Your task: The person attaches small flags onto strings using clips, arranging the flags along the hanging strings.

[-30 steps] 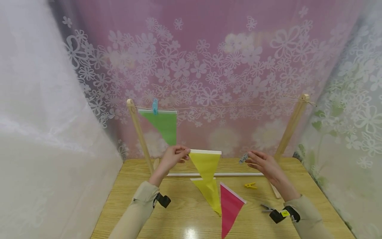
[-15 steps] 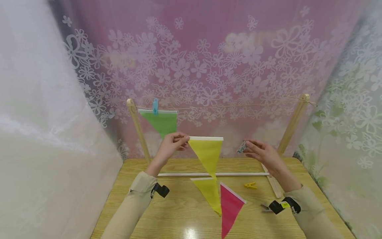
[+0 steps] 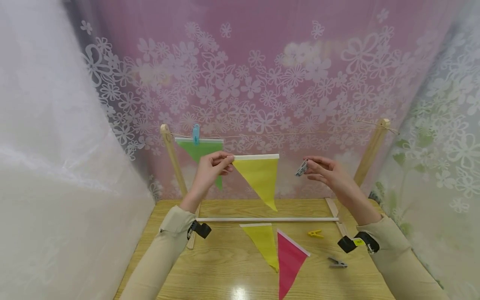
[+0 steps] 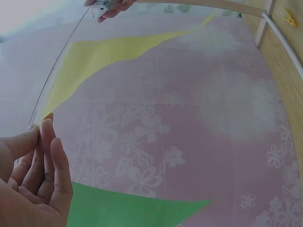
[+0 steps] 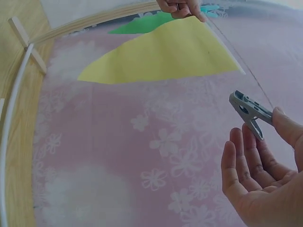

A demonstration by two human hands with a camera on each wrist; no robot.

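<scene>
My left hand [image 3: 210, 171] pinches the white-edged top left corner of a yellow triangular pennant [image 3: 260, 177]. The pennant hangs point down, its top edge a little below the string [image 3: 300, 133] in the head view. Off to its right, my right hand [image 3: 330, 173] holds a grey clothespin [image 5: 248, 111] between thumb and fingers, its nose toward the pennant. Behind my left hand, a green pennant [image 3: 204, 146] hangs from the string under a light blue clothespin [image 3: 196, 134]; my hand hides part of it.
Two wooden posts [image 3: 369, 154] carry the string, with a white rod [image 3: 262, 219] low between them. On the wooden table [image 3: 210, 266] lie another yellow pennant [image 3: 262, 243], a red pennant [image 3: 290, 260], a yellow clothespin [image 3: 316, 234] and a grey clothespin [image 3: 338, 263].
Both hands have risen toward the string, the left lifting the yellow pennant and the right lifting the grey clothespin. The pennant's tip has come up off the pennant lying on the table.
</scene>
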